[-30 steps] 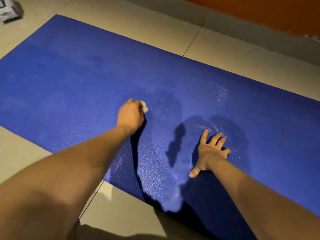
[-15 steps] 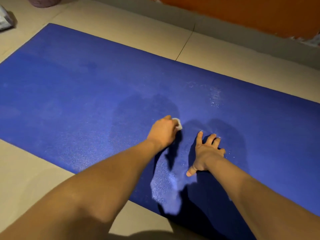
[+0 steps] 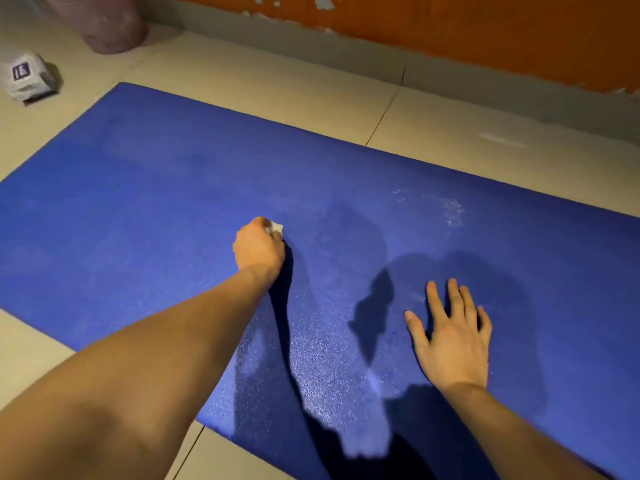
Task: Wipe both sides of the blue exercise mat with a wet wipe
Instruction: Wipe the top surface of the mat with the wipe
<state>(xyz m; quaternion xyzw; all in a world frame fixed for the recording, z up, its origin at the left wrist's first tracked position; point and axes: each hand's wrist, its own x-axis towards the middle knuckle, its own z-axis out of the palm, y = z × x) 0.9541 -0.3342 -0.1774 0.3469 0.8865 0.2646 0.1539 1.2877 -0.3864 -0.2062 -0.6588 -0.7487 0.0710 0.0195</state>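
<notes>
Left hand (image 3: 259, 250), fingers curled round a small wipe (image 3: 276, 227), presses it on the mat (image 3: 145, 209) lying flat on the floor (image 3: 277, 84). Right hand (image 3: 452, 336) rests flat, fingers spread. Risk: the white smear (image 3: 450, 207) (far side) goes unwiped, or the mat bunches.

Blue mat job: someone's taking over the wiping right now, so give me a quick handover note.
Left hand: grips the wet wipe, pressed on the mat near its middle.
Right hand: flat on the blue mat, fingers spread, holding nothing.
Mat: flat on the tiled floor, one side up.
Done: a sheen, seemingly damp, between the arms near the near edge.
Left: the white marks toward the far edge, the rest of this side, then flip and wipe the other side.
A small white packet sits off the far-left corner.
</notes>
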